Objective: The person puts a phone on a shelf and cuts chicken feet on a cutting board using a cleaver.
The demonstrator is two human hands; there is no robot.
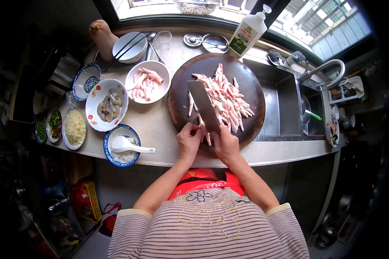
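A round dark cutting board (pixel 183 71) bears a heap of pale pink chicken feet (pixel 224 96), with a few pieces apart at its left. My right hand (pixel 226 143) is closed round the handle end of a wide cleaver (pixel 203 105), whose blade points away from me over the heap's left side. At the board's near edge, my left hand (pixel 189 139) pinches a chicken foot (pixel 204 131) beside the blade. To the left, a white bowl (pixel 148 82) holds more chicken feet.
Left of the board stand a floral bowl of shrimp (pixel 109 106), a blue-rimmed bowl with a white spoon (pixel 127 146) and a plate of minced garlic (pixel 74 129). A pump bottle (pixel 247 34) stands behind the board. The sink (pixel 277 103) lies at the right.
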